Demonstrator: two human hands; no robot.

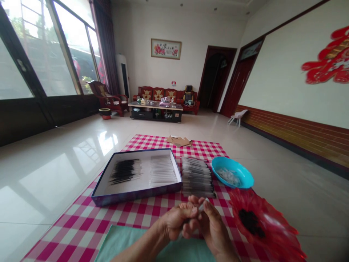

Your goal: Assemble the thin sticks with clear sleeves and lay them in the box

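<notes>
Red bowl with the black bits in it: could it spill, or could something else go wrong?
Maybe! The red bowl looks close to the table's right edge, beside the right hand, so a bump might tip the black bits out.
The thin white piece between the left hand and right hand could slip from the fingers.
The row of tubes lies loose on the cloth, so a nudge might roll some out of line.

Slim whitish tube (201, 207): tilted, upper end leaning right, pinched between both hands (178, 220), middle hidden.
</notes>
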